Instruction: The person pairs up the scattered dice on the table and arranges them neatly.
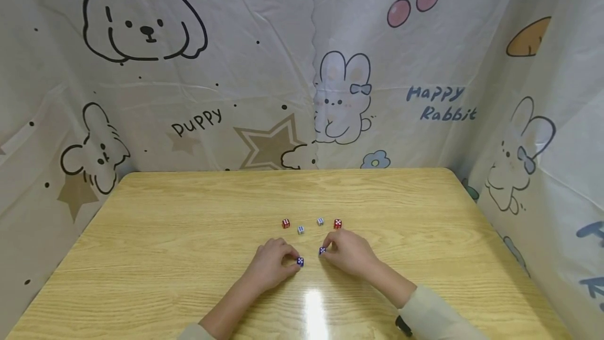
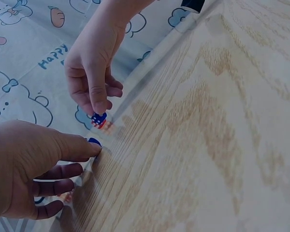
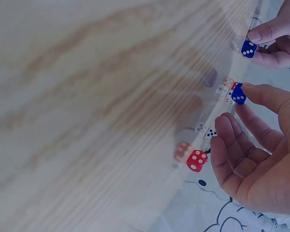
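Between thumb and finger my left hand (image 1: 272,265) pinches a blue die (image 1: 300,262) with white pips. My right hand (image 1: 350,252) pinches a second blue die (image 1: 322,251), a short way to the right and slightly farther back. In the right wrist view the right hand's blue die (image 3: 239,94) shows several white pips, and the other blue die (image 3: 249,49) is above it. Beyond the hands are a red die (image 1: 286,223) on the left, a white die (image 1: 301,230), another white die (image 1: 320,221), and a red die (image 1: 337,223) just past the right fingers.
The dice are on a wooden table (image 1: 189,214) with light grain. A printed cloth (image 1: 264,67) with cartoon animals hangs behind it and along both sides. A bright reflection lies on the near tabletop. A dark band (image 1: 403,325) shows at the right sleeve.
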Demonstrator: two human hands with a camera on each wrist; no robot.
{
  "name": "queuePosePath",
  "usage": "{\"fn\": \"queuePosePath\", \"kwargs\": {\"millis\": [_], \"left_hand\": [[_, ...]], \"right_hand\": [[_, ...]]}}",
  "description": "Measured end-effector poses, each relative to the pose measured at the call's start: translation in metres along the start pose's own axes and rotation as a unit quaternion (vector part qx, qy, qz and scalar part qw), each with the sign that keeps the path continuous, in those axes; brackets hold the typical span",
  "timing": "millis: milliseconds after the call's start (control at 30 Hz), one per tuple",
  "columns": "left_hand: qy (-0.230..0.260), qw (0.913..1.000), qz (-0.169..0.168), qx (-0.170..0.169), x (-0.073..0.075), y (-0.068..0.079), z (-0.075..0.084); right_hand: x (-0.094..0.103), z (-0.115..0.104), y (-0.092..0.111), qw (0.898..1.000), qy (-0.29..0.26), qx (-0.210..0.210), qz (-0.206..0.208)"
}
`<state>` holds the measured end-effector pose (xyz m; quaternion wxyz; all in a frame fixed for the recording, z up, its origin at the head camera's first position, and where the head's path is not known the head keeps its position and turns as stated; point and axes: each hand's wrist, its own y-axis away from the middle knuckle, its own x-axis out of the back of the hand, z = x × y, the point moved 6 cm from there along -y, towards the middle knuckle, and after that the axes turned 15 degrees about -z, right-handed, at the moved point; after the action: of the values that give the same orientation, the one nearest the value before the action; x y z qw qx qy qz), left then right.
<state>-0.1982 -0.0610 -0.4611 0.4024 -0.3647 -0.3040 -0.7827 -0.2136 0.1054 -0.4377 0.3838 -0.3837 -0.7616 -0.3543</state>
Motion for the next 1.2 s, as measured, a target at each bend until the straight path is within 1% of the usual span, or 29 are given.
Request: {"fn": "queuePosePath", "kwargs": {"millis": [433, 733, 933, 1200], "left_hand": [[-0.001, 1.0, 0.001, -0.001, 0.0, 0.0, -0.001], [0.003, 1.0, 0.002, -0.001, -0.001, 0.0, -0.002], [0.003, 1.0, 0.002, 0.001, -0.001, 0.0, -0.002], [0.003, 1.0, 0.0, 0.001, -0.002, -0.001, -0.002]], "right_hand": [[-0.004, -0.012, 0.001, 1.0, -0.008, 0.019, -0.008], [-0.011, -0.015, -0.002, 0.999, -0.006, 0.028, -0.018], [-0.013, -0.016, -0.003, 0.999, 0.004, 0.031, -0.016], [-0.014, -0.021, -0.002, 0.999, 0.004, 0.037, -0.01]]}}
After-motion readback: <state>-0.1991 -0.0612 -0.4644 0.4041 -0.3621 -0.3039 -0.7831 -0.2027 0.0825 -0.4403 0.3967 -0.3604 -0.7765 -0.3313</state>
